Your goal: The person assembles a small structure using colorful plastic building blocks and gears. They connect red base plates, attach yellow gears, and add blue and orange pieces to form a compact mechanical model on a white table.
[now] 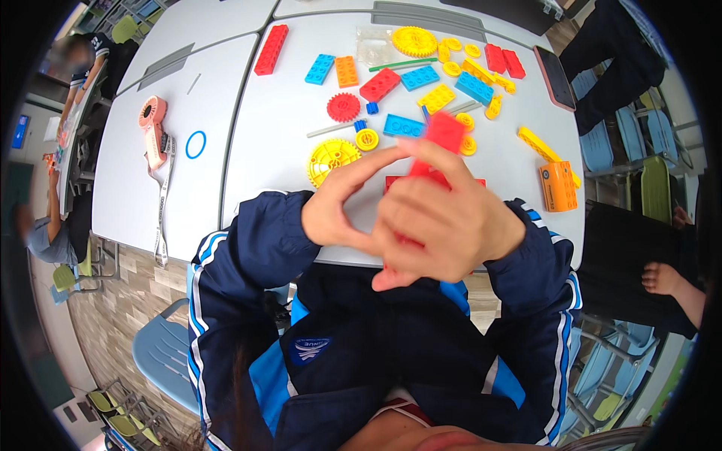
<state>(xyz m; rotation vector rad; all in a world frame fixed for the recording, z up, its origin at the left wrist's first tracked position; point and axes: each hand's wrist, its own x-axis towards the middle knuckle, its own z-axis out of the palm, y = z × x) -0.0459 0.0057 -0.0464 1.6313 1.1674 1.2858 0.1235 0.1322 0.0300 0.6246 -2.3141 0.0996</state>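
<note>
My right hand [444,214], blurred by motion, is closed round a red building brick [445,134] that juts up past its fingers. My left hand [338,203] curves in from the other side, a gap between thumb and forefinger. Its fingertips meet the brick's left edge and are partly covered by the right hand. More red [392,183] shows behind the hands, on or just above the table. Nearest the left hand lie a large yellow gear wheel [333,162], a small yellow wheel [367,140] and a blue brick [403,126].
Farther back on the white table [293,105] lie a red gear [344,107], a long red brick [271,49] and a yellow gear [414,41]. An orange box [558,186] and a phone [554,78] sit right. Left are a pink handheld fan [153,128] and blue ring [195,144].
</note>
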